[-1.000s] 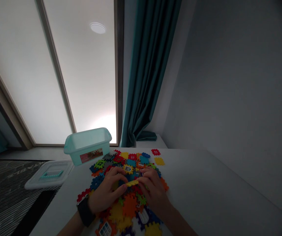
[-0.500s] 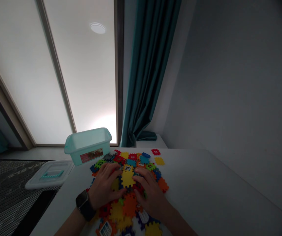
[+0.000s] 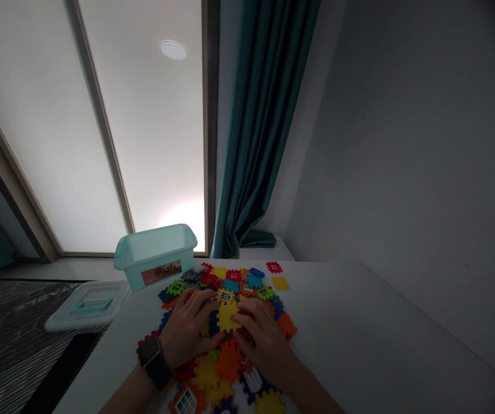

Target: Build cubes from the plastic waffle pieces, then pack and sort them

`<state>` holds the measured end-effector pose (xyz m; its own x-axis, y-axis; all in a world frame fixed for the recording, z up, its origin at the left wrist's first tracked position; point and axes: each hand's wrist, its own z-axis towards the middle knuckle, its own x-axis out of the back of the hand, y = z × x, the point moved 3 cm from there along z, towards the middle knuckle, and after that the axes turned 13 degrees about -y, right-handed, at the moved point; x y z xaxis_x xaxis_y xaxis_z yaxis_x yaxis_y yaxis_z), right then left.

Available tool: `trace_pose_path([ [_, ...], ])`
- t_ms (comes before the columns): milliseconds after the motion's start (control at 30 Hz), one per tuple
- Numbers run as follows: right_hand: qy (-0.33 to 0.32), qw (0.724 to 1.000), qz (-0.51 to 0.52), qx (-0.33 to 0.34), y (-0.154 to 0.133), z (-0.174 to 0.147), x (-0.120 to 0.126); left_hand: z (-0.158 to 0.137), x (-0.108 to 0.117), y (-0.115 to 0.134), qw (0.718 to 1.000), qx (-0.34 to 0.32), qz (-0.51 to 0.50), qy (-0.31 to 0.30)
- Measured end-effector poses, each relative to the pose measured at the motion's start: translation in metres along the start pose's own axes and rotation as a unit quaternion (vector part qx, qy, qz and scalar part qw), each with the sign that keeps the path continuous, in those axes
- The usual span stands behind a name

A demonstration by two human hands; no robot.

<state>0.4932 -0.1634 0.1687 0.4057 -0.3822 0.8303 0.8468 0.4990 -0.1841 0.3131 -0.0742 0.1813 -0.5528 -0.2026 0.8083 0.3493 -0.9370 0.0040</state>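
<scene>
Bracketing a yellow square (image 3: 229,318) over the middle of a heap of toothed plastic pieces (image 3: 229,361) on the white table (image 3: 350,328), the left hand (image 3: 189,326) and right hand (image 3: 263,339) curve inward, thumbs parted from fingers. Right fingertips touch the square's edge, left ones sit just beside it, and I cannot tell whether either hand pinches it. Beyond, leftward, stands a pale green tub (image 3: 156,260).
</scene>
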Motion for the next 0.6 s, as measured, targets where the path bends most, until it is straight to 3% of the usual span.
trace_pose_path([
  [600,-0.006,0.998,0.036,-0.052,0.0041,-0.001,-0.0063,-0.0014,-0.0027,0.0063,1.0,0.021,-0.013,-0.014],
])
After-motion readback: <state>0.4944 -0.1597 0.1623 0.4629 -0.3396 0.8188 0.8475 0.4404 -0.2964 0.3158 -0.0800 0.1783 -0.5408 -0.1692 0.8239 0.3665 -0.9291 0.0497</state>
